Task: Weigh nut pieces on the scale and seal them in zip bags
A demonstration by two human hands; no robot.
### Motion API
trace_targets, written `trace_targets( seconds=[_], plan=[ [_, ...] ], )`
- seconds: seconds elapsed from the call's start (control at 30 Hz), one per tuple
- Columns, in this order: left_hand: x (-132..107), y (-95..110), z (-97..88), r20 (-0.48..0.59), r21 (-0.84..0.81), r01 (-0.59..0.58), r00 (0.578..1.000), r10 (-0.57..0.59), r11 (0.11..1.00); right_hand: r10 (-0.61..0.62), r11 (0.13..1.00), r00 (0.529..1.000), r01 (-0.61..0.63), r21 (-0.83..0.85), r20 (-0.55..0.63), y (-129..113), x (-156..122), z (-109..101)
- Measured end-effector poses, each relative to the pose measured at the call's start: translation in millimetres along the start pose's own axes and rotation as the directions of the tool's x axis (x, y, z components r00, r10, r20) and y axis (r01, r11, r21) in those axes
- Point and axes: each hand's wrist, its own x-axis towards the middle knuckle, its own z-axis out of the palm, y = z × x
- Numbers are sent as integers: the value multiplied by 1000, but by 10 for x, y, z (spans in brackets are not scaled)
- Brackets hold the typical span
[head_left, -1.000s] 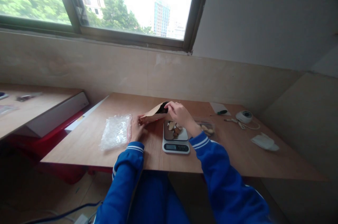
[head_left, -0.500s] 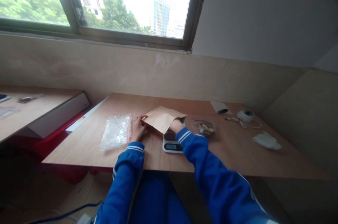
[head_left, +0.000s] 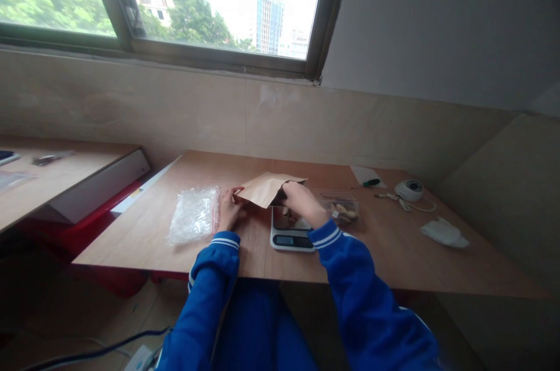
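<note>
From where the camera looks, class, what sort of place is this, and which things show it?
Probably a makeshift packing workspace: a plain wooden table under a window, a digital scale, and a brown paper bag.

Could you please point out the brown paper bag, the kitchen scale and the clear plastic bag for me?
brown paper bag (head_left: 265, 189), head view, middle of its flat side.
kitchen scale (head_left: 290, 240), head view, its display panel.
clear plastic bag (head_left: 193, 214), head view, its crinkled middle.

Wooden table (head_left: 385, 254), bearing a scale (head_left: 291, 234) near the front edge. Left of the scale, a plastic bag (head_left: 193, 214); just right, a clear box (head_left: 343, 209). Further right, a pen (head_left: 370, 182), a white round device (head_left: 409, 189), a cloth (head_left: 444, 233).
</note>
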Motion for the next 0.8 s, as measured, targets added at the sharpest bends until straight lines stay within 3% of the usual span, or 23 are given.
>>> trace_targets(
  seconds=[0.13,0.3,0.37,0.43,0.53,0.67,0.8],
  plan=[
    [5,-7,-1,2,-1,13,1000,-13,1000,-3,998,993,-5,-63,-117,-63,-150,-236],
    [12,22,-13,-3,-42,20,1000,-20,999,45,977,938,31,212,-343,136,-535,-367],
    [14,24,-14,-20,-56,27,999,-28,998,125,948,927,-8,317,-352,318,-721,-288],
    [16,10,-10,-23,-72,69,997,-70,995,198,925,940,-85,370,-279,509,-880,-132],
    [20,-31,-2,-19,-77,117,993,-119,990,209,903,964,-127,410,-161,733,-1013,164],
    [22,-55,-6,-12,-42,97,995,-98,994,204,918,963,-125,376,-177,891,-998,468],
    [19,-22,-20,-4,-76,111,994,-112,991,218,915,957,-132,380,-193,974,-943,583]
  ],
)
